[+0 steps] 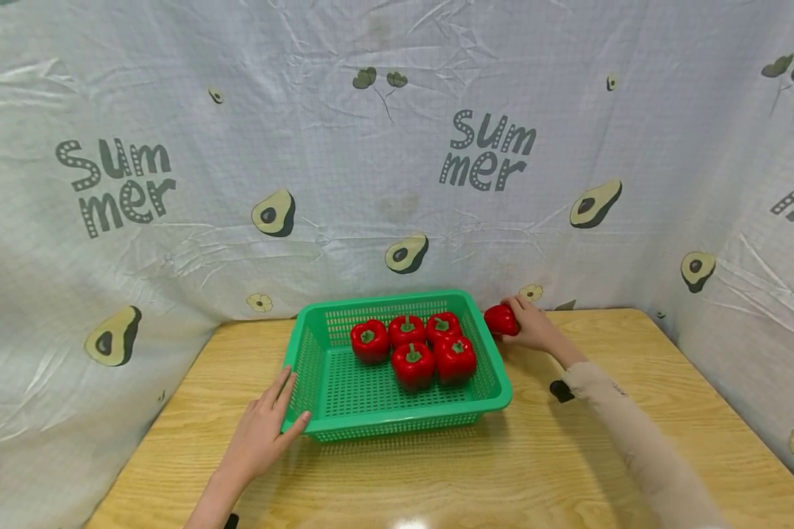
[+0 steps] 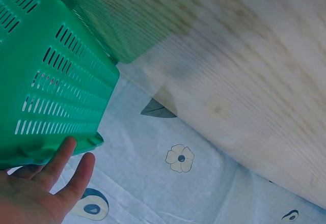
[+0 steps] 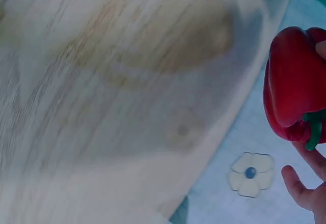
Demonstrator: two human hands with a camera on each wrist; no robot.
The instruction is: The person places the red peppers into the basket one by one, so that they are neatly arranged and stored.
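Note:
A green plastic basket (image 1: 406, 425) with slotted walls stands on the table, holding several red bell peppers (image 1: 413, 371) with green stems. My left hand (image 1: 258, 433) rests along the basket's left rim near its front corner, fingers extended; the left wrist view shows the same hand (image 2: 38, 191) with its fingertips at the rim. Just outside the basket's right wall, my right hand (image 1: 534, 327) grips another red bell pepper (image 1: 501, 320). In the right wrist view this bell pepper (image 3: 295, 81) has its green stem facing the fingers, and part of it is cut off by the frame edge.
The wooden table (image 1: 397, 485) ends at the back against a hanging white cloth (image 1: 344, 147) printed with avocados, flowers and lettering. This cloth also runs down the left and right sides. A black strap piece (image 1: 561, 391) shows by the right sleeve.

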